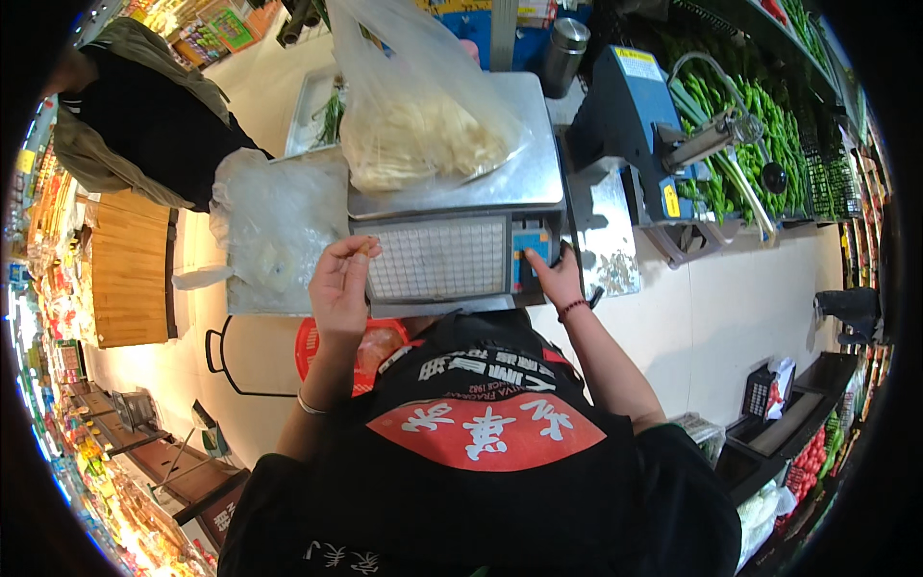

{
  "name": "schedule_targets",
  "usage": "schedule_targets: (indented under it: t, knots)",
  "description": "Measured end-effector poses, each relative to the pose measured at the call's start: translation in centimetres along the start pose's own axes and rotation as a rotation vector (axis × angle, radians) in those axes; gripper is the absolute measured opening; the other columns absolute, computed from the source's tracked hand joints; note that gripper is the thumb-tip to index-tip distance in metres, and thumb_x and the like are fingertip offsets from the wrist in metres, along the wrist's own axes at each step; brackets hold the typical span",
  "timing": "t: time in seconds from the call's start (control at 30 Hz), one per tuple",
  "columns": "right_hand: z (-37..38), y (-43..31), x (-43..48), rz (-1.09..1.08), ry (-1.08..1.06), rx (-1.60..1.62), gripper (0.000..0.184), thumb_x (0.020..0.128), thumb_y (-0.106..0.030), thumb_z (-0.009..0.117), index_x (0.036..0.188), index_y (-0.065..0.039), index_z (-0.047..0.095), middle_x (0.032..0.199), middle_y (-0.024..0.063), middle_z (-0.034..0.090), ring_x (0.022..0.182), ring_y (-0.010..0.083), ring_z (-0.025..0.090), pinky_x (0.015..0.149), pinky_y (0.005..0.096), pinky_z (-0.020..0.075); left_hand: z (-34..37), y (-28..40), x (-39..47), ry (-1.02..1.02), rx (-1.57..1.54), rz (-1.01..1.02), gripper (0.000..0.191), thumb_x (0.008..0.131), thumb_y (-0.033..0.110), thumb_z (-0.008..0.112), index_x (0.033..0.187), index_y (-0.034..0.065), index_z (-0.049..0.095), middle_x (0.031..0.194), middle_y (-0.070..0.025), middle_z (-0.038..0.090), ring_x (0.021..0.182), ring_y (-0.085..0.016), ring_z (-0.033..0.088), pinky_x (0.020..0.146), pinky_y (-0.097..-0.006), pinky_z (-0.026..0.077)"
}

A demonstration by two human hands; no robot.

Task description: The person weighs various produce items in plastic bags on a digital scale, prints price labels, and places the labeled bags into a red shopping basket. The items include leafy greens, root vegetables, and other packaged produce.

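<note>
A weighing scale stands before me, with a steel pan (530,162) and a white grid of keys (440,260). On the pan sits a translucent plastic bag (425,137) holding pale, stringy food that I cannot name for certain. My left hand (341,285) is raised at the left edge of the keys, thumb and forefinger pinched together; whether something small is between them is unclear. At the scale's right end, my right hand (559,278) has its thumb at the blue key panel (530,252), while its other fingers are partly hidden by the side.
Left of the scale, clear plastic bags (277,216) cover a metal surface. A blue bag-sealing machine (627,130) stands at right, near green peppers (757,137). A steel flask (567,54) is behind the scale. A red basket (306,346) sits below. Another person (151,122) stands at left.
</note>
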State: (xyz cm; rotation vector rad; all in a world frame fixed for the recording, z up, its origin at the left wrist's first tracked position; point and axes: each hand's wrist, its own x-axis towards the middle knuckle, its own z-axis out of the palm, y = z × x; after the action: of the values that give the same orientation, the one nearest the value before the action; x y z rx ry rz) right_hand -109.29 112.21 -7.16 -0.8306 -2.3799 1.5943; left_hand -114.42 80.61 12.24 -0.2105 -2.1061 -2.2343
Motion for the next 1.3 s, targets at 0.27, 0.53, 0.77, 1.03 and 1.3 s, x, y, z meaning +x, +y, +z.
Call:
schedule_targets:
  t: [0.27, 0.53, 0.77, 1.03, 1.3]
  knots:
    - [-2.3, -1.1, -0.6, 0.038, 0.159, 0.521, 0.021, 0.094, -0.015, 0.065, 0.103, 0.003, 0.060, 0.092, 0.0049, 0.064, 0.077, 0.0104, 0.059, 0.070, 0.0238, 0.0490, 1.3, 6.7, 8.7, 0.120, 0.089, 0.374, 0.028, 0.096, 0.008, 0.058, 0.122, -0.0040, 0.056, 0.114, -0.0103, 0.063, 0.107, -0.014, 0.059, 0.095, -0.0281, 0.045]
    - [0.0, -5.3, -0.7, 0.441, -0.072, 0.785, 0.014, 0.094, -0.023, 0.065, 0.097, -0.009, 0.065, 0.074, 0.0011, 0.063, 0.055, 0.0103, 0.052, 0.050, 0.0251, 0.0431, 7.3, 9.8, 19.6, 0.211, 0.331, 0.248, 0.041, 0.089, 0.035, 0.071, 0.106, -0.0017, 0.064, 0.094, -0.0041, 0.064, 0.086, -0.009, 0.057, 0.077, -0.0227, 0.045]
    - [1.2, -7.4, 0.9, 0.665, -0.119, 1.072, 0.013, 0.093, -0.021, 0.062, 0.096, -0.008, 0.060, 0.081, 0.0037, 0.060, 0.065, 0.0145, 0.052, 0.058, 0.0287, 0.0432, 6.8, 9.4, 16.6, 0.040, -0.217, 0.134, 0.023, 0.095, 0.021, 0.059, 0.105, 0.0004, 0.062, 0.093, -0.0047, 0.063, 0.086, -0.015, 0.059, 0.086, -0.0302, 0.046]
    - [2.8, -7.8, 0.9, 0.541, -0.092, 1.130, 0.012, 0.095, -0.022, 0.059, 0.090, -0.012, 0.056, 0.073, 0.0001, 0.056, 0.062, 0.0137, 0.051, 0.059, 0.0298, 0.0430, 0.4, 0.6, -0.3, 0.019, -0.112, -0.227, 0.017, 0.095, 0.013, 0.049, 0.085, 0.0008, 0.056, 0.084, -0.0087, 0.058, 0.085, -0.020, 0.055, 0.086, -0.0372, 0.044]
    - [-0.5, -10.7, -1.6, 0.469, -0.102, 0.892, 0.011, 0.093, -0.017, 0.063, 0.092, -0.009, 0.056, 0.078, 0.0029, 0.058, 0.063, 0.0117, 0.051, 0.057, 0.0259, 0.0417, -1.7, -1.5, -5.5, 0.079, 0.139, -0.307, 0.016, 0.100, 0.013, 0.054, 0.101, -0.0004, 0.064, 0.094, -0.0041, 0.068, 0.090, -0.008, 0.060, 0.084, -0.0236, 0.046]
